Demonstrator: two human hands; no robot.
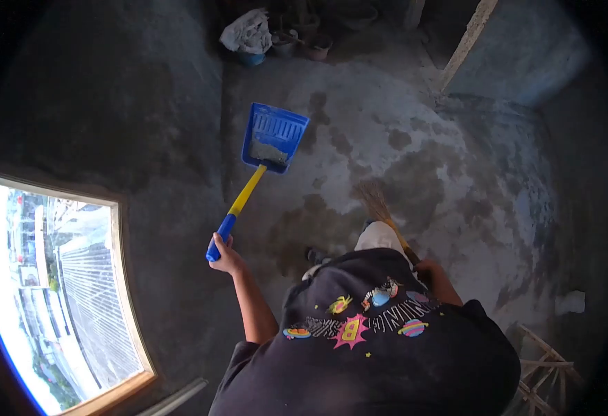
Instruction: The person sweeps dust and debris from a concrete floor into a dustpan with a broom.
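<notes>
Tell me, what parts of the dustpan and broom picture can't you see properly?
- Head view: the right hand is partly hidden behind the dark shirt, so its grip on the broom is unclear.
- The broom's handle end is hidden by the person's body.
- The grey stuff in the blue dustpan, held by the left hand, is too small to identify.
- The pots by the far wall are dark and blurred.

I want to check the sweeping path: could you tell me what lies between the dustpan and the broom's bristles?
In the head view, only bare, damp-stained concrete floor lies between the dustpan and the broom.
</notes>
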